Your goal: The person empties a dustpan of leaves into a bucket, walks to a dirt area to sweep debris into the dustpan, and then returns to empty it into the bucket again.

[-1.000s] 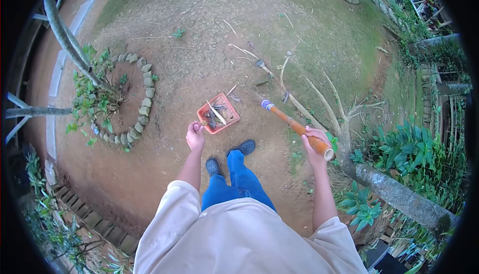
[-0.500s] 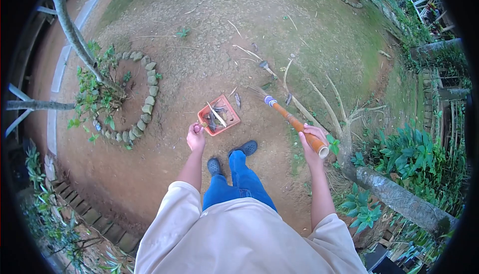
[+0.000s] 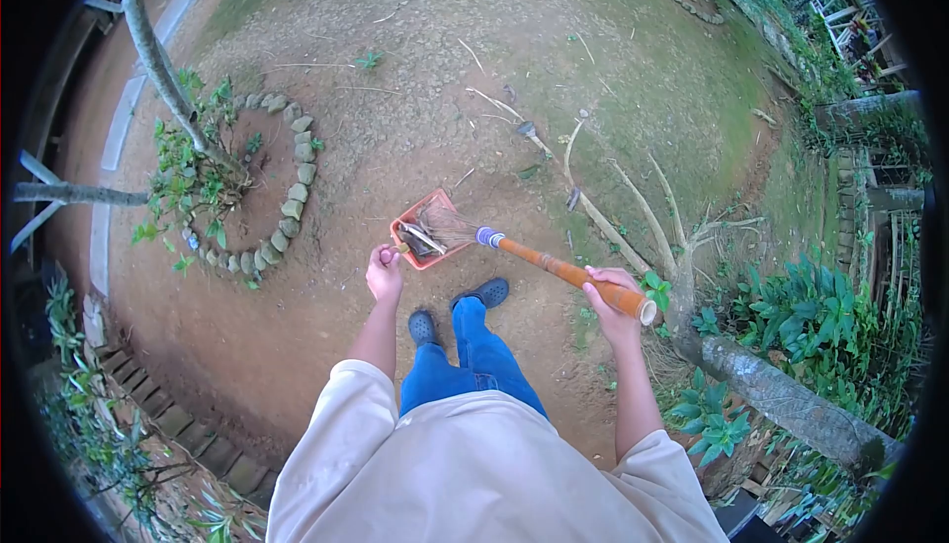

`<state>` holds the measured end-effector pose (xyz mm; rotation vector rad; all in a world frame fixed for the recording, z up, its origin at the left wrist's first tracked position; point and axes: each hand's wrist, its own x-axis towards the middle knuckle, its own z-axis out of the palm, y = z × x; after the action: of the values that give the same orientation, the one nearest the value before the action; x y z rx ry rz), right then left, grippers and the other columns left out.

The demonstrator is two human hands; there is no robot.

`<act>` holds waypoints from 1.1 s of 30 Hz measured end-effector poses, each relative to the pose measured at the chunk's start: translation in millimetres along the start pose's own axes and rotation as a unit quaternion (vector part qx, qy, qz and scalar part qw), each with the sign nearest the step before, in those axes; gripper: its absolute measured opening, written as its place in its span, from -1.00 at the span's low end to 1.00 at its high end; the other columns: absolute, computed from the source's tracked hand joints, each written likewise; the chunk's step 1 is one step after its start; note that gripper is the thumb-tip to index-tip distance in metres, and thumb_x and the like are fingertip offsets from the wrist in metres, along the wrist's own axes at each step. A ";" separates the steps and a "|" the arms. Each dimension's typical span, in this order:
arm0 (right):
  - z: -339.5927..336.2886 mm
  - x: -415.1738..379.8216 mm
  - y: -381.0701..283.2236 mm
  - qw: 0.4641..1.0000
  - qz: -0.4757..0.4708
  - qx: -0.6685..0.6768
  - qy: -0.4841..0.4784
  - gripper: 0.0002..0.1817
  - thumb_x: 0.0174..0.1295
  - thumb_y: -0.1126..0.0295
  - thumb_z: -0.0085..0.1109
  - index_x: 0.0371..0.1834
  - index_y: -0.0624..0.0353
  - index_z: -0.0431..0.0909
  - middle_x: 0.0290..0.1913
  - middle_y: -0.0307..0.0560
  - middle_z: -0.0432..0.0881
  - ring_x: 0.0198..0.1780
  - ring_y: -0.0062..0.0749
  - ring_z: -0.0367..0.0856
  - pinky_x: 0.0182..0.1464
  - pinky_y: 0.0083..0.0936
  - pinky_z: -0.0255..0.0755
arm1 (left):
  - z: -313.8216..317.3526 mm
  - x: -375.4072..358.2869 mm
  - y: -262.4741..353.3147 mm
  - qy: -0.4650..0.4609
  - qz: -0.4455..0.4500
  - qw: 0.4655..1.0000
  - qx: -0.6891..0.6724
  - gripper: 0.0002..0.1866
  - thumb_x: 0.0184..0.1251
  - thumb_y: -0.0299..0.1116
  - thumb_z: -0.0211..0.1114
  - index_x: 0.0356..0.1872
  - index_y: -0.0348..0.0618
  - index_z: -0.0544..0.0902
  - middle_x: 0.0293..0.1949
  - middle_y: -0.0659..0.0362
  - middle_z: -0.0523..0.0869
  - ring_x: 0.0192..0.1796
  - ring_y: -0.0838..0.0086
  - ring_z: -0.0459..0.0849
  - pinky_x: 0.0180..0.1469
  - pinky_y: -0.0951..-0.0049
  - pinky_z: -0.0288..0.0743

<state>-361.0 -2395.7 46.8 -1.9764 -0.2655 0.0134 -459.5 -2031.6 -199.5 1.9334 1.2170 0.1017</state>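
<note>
My right hand [image 3: 615, 298] is wrapped round the orange-brown bamboo handle of a stick broom [image 3: 559, 268]. A purple and white binding sits at the broom's lower end, and its thin bristles [image 3: 453, 227] spread over the right side of an orange dustpan [image 3: 423, 265]. Inside the pan lie dry leaves and pale bits of debris [image 3: 423, 239]. At the pan's near left corner, my left hand [image 3: 384, 274] is closed on what looks like the top of its upright handle [image 3: 401, 249], seen nearly end-on.
Bare branches [image 3: 603, 222] and a leaning tree trunk [image 3: 781, 395] lie to the right, beside leafy plants [image 3: 811, 306]. A stone ring [image 3: 297, 192] surrounds a small tree on the left. My dark clogs [image 3: 484, 294] stand just below the dustpan.
The broom's bristles have swung left and down from the ground beside the dustpan to over it. The dark leaf near the pan's right rim no longer shows there. My left hand has barely moved.
</note>
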 end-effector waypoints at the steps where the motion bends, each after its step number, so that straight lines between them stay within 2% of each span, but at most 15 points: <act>1: -2.1 -0.5 -7.8 1.000 -0.011 -0.007 -0.005 -0.75 0.02 0.69 0.44 -0.25 0.20 0.64 -0.15 -0.03 0.74 -0.02 -0.26 0.74 0.07 -0.38 0.57 | 1.3 1.6 -5.5 0.003 0.001 1.000 -0.012 -0.65 0.26 -0.39 0.44 0.08 -0.03 0.65 -0.12 0.14 0.79 -0.07 0.42 0.74 0.06 0.39 0.59; 8: 5.7 10.4 -23.5 0.998 -0.049 -0.035 0.007 -0.75 0.01 0.69 0.44 -0.26 0.19 0.64 -0.15 -0.04 0.74 -0.02 -0.26 0.74 0.09 -0.36 0.58 | -12.0 11.9 -27.6 0.026 0.008 0.998 -0.053 -0.66 0.27 -0.40 0.43 0.08 -0.05 0.65 -0.15 0.17 0.78 -0.13 0.46 0.72 0.01 0.40 0.58; 12: 15.4 22.6 -19.4 0.995 -0.072 -0.062 0.024 -0.74 0.02 0.68 0.45 -0.26 0.18 0.64 -0.15 -0.04 0.74 -0.01 -0.25 0.74 0.09 -0.37 0.58 | -28.6 7.9 -17.3 0.035 -0.004 0.999 -0.040 -0.65 0.27 -0.40 0.43 0.07 -0.05 0.65 -0.15 0.15 0.78 -0.13 0.46 0.72 0.01 0.40 0.58; 15: 24.8 31.2 -12.4 0.994 -0.083 -0.065 0.038 -0.74 0.02 0.67 0.46 -0.25 0.19 0.64 -0.14 -0.03 0.74 0.00 -0.22 0.74 0.09 -0.36 0.58 | -31.2 10.7 -21.8 0.045 -0.021 0.998 -0.040 -0.67 0.27 -0.32 0.43 0.04 -0.02 0.64 -0.16 0.11 0.80 -0.09 0.31 0.76 0.05 0.29 0.58; 19: 43.6 41.8 -2.3 0.991 -0.112 -0.060 0.039 -0.74 0.02 0.66 0.47 -0.24 0.19 0.63 -0.13 -0.02 0.73 0.01 -0.17 0.74 0.08 -0.33 0.59 | -32.6 14.2 -26.1 0.045 -0.030 0.998 -0.038 -0.66 0.25 -0.39 0.44 0.05 -0.04 0.65 -0.14 0.14 0.78 -0.11 0.44 0.73 0.02 0.39 0.58; 26: 78.1 40.6 23.1 0.981 -0.169 -0.092 -0.030 -0.71 0.01 0.62 0.49 -0.23 0.15 0.61 -0.13 0.00 0.71 0.05 -0.06 0.73 0.04 -0.27 0.62 | -28.1 24.8 -47.7 0.051 -0.013 0.996 -0.066 -0.65 0.22 -0.40 0.48 0.03 -0.03 0.65 -0.12 0.14 0.77 -0.08 0.43 0.73 0.05 0.38 0.57; 29: 83.0 31.0 16.7 0.984 -0.142 -0.073 -0.079 -0.72 0.00 0.62 0.49 -0.24 0.15 0.61 -0.13 -0.02 0.72 0.05 -0.07 0.73 0.04 -0.27 0.62 | -34.6 23.0 -42.2 0.046 -0.033 0.997 -0.061 -0.65 0.21 -0.40 0.48 0.03 -0.04 0.65 -0.12 0.14 0.77 -0.06 0.41 0.73 0.06 0.37 0.57; 33: 68.9 27.3 11.8 0.992 -0.093 -0.008 -0.087 -0.74 0.00 0.64 0.48 -0.27 0.15 0.63 -0.13 -0.05 0.73 -0.03 -0.22 0.74 0.05 -0.34 0.61 | -35.5 24.1 -41.3 0.041 -0.045 0.997 -0.054 -0.65 0.21 -0.39 0.48 0.03 -0.04 0.65 -0.12 0.11 0.77 -0.06 0.36 0.73 0.06 0.34 0.57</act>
<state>-341.3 -2332.8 10.9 -1.9606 -0.5648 0.0631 -492.6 -1983.8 -212.4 1.7940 1.3244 0.1981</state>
